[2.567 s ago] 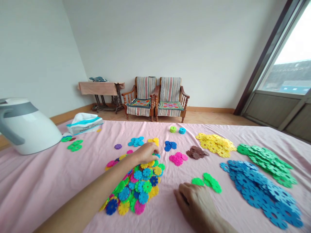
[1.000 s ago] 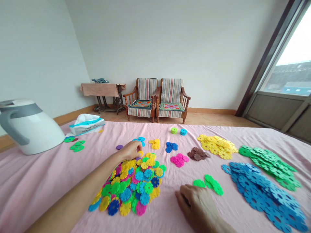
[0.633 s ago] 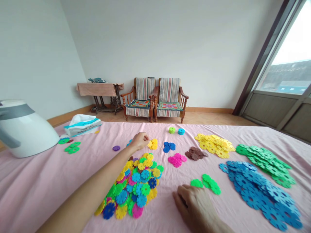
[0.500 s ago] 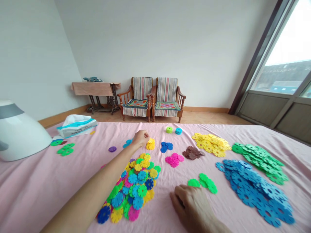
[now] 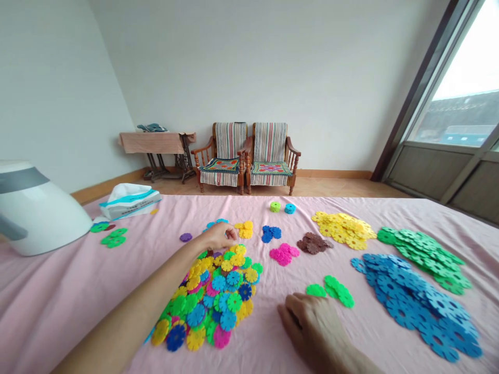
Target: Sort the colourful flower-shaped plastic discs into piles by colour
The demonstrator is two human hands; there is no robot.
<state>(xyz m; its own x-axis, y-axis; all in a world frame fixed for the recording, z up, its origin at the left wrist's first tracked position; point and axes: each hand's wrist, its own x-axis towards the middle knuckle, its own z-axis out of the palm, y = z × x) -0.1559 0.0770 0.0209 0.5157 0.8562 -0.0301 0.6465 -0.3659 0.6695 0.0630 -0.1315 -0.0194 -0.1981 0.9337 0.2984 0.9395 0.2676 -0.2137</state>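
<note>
My left hand (image 5: 220,235) hovers at the far edge of a mixed pile of flower-shaped plastic discs (image 5: 218,298). Its fingers are loosely bent and apart, with no disc visible in them. Just beyond the fingertips lies a small group of yellow discs (image 5: 245,229), and light-blue discs (image 5: 214,224) show partly behind the hand. My right hand (image 5: 312,322) rests on the cloth, fingers curled under; whatever they may hold is hidden. Close to its knuckles are bright green discs (image 5: 338,291). Dark-blue (image 5: 271,233), pink (image 5: 284,254) and brown discs (image 5: 313,242) form small groups in the middle.
Large yellow (image 5: 345,229), green (image 5: 424,257) and blue disc piles (image 5: 417,306) spread across the right. Two short stacks, a lime-green stack (image 5: 275,206) and a blue stack (image 5: 289,208), stand at the back. A white kettle (image 5: 42,213) and tissue box (image 5: 130,201) are left, on pink cloth.
My left hand has drawn back from the small yellow group toward the mixed pile, uncovering that group. My right hand stays in place on the cloth. The view has shifted slightly.
</note>
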